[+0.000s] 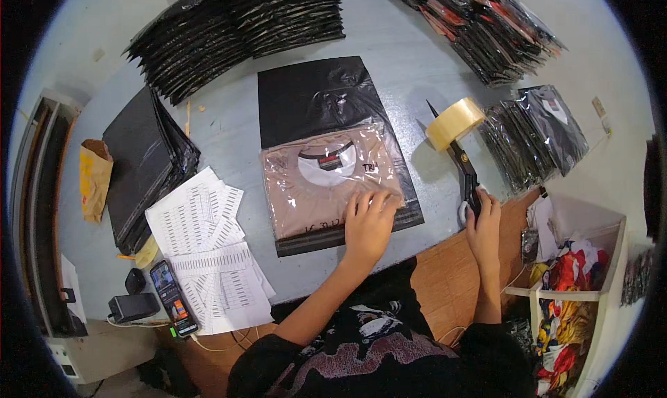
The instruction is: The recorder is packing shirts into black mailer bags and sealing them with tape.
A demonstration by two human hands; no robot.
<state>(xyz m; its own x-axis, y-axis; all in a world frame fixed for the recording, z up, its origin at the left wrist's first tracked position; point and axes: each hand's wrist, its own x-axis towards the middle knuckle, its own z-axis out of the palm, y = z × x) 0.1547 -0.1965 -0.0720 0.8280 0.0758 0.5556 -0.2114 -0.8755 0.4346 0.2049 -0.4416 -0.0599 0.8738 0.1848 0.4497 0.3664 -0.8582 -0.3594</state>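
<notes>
A folded tan T-shirt in a clear plastic bag (323, 189) lies on a black plastic mailer bag (307, 101) in front of me. My left hand (370, 226) rests on the lower right part of the bagged shirt, fingers spread a little. At the table's near edge, my right hand (483, 218) grips the handles of black scissors (464, 166). The scissors pass through a roll of clear tape (455, 123), with the blade tip showing beyond its far side.
Stacked black packages (245, 28) stand at the back left, more bagged garments (490, 33) at the back right. Black bags (140, 163), printed papers (208, 257) and a phone (174, 299) lie left. Bagged dark shirts (552, 127) sit right, above an open bin (578, 295) of cloth.
</notes>
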